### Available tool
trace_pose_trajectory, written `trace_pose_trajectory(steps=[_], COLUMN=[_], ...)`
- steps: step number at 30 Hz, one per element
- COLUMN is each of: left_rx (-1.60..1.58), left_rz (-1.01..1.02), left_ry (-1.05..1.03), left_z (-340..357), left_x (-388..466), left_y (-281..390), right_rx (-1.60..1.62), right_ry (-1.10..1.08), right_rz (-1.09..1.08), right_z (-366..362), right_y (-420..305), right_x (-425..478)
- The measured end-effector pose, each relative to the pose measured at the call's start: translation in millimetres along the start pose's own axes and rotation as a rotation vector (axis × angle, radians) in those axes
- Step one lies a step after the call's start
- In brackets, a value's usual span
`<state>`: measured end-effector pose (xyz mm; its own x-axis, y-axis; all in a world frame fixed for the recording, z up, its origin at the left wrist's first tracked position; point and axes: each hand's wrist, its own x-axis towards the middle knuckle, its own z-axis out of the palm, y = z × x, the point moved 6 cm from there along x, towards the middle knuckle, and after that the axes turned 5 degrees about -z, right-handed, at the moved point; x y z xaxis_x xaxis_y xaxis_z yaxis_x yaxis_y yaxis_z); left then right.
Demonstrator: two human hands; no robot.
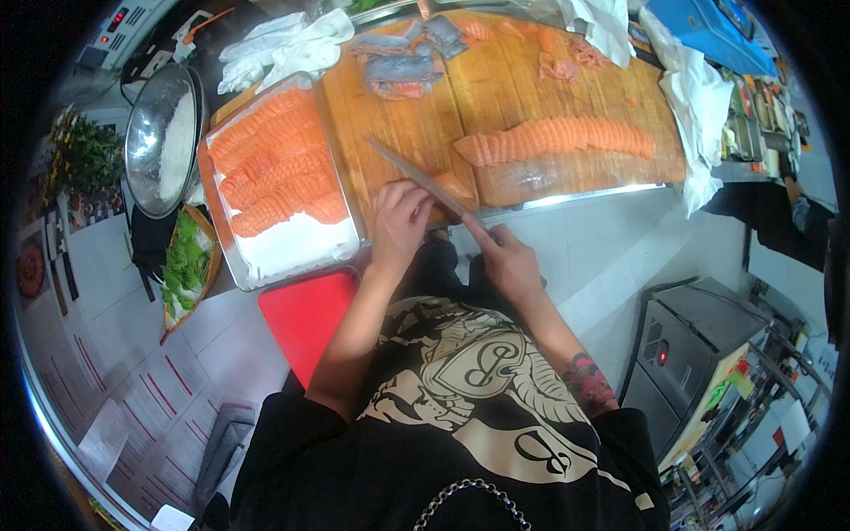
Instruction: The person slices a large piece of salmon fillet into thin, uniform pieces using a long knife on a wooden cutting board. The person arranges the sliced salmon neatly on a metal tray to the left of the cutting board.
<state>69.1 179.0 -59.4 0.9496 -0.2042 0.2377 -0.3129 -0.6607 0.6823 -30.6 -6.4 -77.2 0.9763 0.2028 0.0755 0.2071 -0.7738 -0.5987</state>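
Observation:
My right hand (510, 264) grips the handle of a long slicing knife (415, 174), whose blade slants up and left across a salmon piece (457, 187) at the front edge of a wooden cutting board (405, 126). My left hand (398, 222) holds that salmon piece, fingers curled over it close beside the blade; they hide part of the fish. Left of them, a metal tray (355, 235) lined with white paper carries several overlapping rows of sliced salmon (272, 152). A long row of salmon slices (558, 141) lies on the board's right half.
Salmon skin (402, 73) and orange trimmings (561, 66) lie at the board's far side. White cloths (285, 46) are behind the tray. A metal bowl (143, 143) and a boat-shaped dish of green leaves (186, 265) stand left. A red board (312, 322) sits below the tray.

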Motion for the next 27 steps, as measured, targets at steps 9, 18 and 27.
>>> trace_pose_trajectory(steps=[9, 18, 27], left_rx=[0.018, 0.034, 0.039], left_rz=[0.029, 0.033, 0.012], left_ry=[-0.002, -0.016, -0.034], left_z=[3.3, 3.6, 2.7], left_x=[0.9, 7.6, 8.2], left_y=[-3.2, 3.0, 0.3], right_rx=[-0.018, -0.039, -0.058], right_ry=[0.007, -0.037, -0.266], right_rz=[0.005, 0.129, 0.357], right_z=[3.2, 0.8, -25.0], right_y=[1.9, 14.7, 7.7], right_x=[2.8, -36.3, -79.4])
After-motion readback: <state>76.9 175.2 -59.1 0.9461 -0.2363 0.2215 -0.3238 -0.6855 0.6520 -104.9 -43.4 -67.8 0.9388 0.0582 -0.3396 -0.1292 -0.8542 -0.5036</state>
